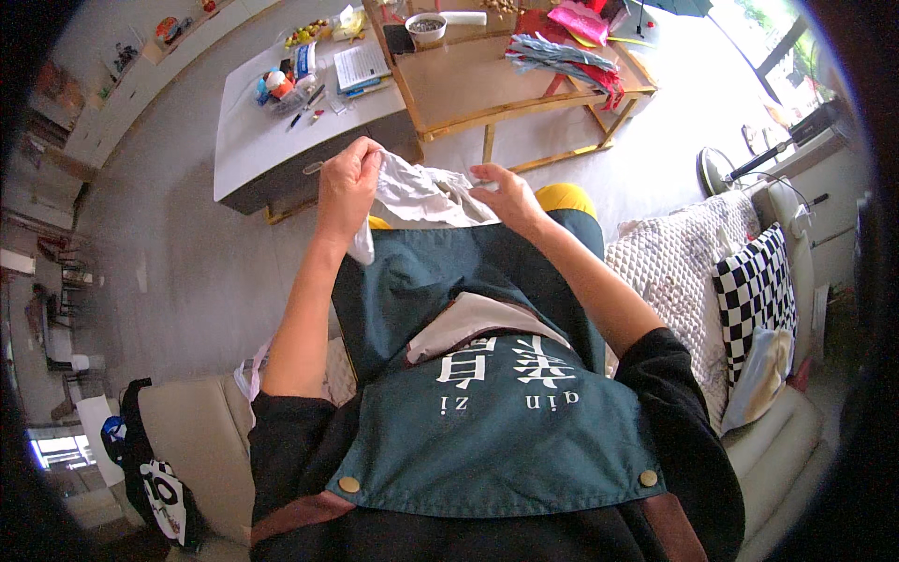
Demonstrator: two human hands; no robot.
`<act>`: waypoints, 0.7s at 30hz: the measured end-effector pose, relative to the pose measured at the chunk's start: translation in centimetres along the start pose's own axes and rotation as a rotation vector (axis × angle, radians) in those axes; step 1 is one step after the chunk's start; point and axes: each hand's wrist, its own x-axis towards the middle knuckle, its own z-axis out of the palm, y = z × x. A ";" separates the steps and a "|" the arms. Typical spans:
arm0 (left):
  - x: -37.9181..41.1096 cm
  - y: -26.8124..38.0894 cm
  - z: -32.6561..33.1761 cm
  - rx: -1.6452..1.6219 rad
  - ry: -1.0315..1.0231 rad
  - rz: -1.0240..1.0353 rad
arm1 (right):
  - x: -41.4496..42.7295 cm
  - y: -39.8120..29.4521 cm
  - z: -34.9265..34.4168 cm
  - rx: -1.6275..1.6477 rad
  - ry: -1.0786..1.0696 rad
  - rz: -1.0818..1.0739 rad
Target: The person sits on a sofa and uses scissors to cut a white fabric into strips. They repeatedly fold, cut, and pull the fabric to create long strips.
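My left hand [351, 179] is closed in a fist on a crumpled white cloth [421, 191], raised above my lap. One corner of the fabric hangs below that fist, and a small pale loop sticks out on its far side. Opposite it, my right hand [511, 198] pinches a pale bit at the cloth's right end between thumb and fingers; the exact grip is partly hidden. Below the cloth, a dark green apron [491, 435] with white lettering and a beige-lined pocket covers my front and thighs. Yellow fabric [567, 200] shows at my knee.
Ahead stands a white-topped table [246, 147] with papers, pens and small toys. Beside it, a wood-framed glass table [449, 91] bears a bowl [425, 28] and grey-blue strips [555, 60]. On my right lie a quilted sofa cover [667, 267] and a checkered cushion [758, 298].
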 end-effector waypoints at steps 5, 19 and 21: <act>0.4 4.6 -3.3 -0.008 0.000 0.080 | 2.3 -3.7 2.7 0.019 -0.014 -0.084; 3.6 1.7 -8.4 -0.154 0.215 -0.039 | 2.9 -7.1 -1.5 -0.013 -0.132 -0.200; 4.0 -0.8 -8.2 -0.227 0.282 -0.090 | 3.1 -8.5 -2.9 0.215 -0.210 -0.062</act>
